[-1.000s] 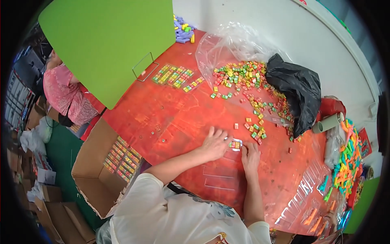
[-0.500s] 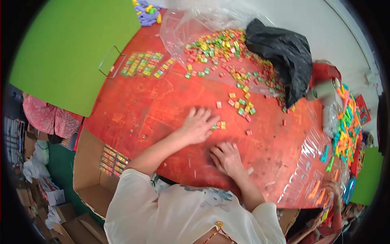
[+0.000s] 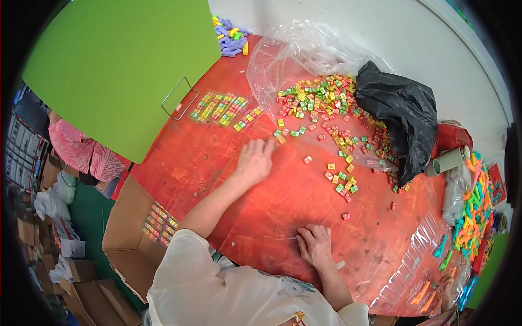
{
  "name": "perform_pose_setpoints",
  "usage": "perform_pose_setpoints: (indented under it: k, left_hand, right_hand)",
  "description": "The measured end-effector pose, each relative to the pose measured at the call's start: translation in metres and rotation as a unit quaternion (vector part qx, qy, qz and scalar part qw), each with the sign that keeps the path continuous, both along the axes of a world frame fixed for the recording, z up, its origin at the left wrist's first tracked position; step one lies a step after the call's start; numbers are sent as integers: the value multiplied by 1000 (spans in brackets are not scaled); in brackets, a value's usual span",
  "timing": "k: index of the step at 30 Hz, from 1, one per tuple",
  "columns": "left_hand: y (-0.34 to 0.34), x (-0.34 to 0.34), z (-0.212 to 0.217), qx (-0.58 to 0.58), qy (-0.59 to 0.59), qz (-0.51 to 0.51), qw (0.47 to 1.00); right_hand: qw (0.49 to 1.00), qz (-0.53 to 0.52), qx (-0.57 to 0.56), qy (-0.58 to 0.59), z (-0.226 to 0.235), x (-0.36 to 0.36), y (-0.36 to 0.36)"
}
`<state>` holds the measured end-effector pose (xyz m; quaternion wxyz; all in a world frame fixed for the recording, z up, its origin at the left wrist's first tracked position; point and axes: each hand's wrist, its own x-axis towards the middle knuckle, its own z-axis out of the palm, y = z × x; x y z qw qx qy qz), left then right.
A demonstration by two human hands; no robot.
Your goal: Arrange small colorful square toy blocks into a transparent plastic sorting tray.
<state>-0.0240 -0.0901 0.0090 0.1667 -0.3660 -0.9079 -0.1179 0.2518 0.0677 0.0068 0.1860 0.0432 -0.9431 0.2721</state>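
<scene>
My left hand [image 3: 254,160] reaches out flat over the red table [image 3: 228,163], fingers spread, its tips next to a yellow piece [image 3: 280,139] at the edge of the scattered small coloured blocks [image 3: 326,108]. It holds nothing that I can see. My right hand [image 3: 314,244] rests palm down near the table's front edge, fingers bent, over thin clear plastic. A neat row of sorted blocks [image 3: 224,111] lies further left on the table. More loose blocks [image 3: 341,182] lie between the two hands.
A clear plastic bag [image 3: 304,54] and a black bag [image 3: 402,114] lie at the back. A green board [image 3: 119,65] stands at the left. An open cardboard box [image 3: 136,228] with packed blocks sits below the table. Colourful toys [image 3: 473,212] and a grey tube [image 3: 448,161] are at the right. Another person [image 3: 81,152] sits at the left.
My left hand has stretched further out toward the loose blocks. My right hand has drawn back to the table's front edge. The view has shifted.
</scene>
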Motion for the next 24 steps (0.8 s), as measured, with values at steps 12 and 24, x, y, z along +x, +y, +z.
perform_pose_setpoints:
  k: [12, 24]
  left_hand:
    - [-14, -112, -9, -117, 161, 128, 972]
    - [-46, 155, 18, -11, -193, -243, 950]
  right_hand:
    - [1000, 7, 2, -27, -4, 5, -6]
    - [982, -90, -167, -3, 16, 33, 34]
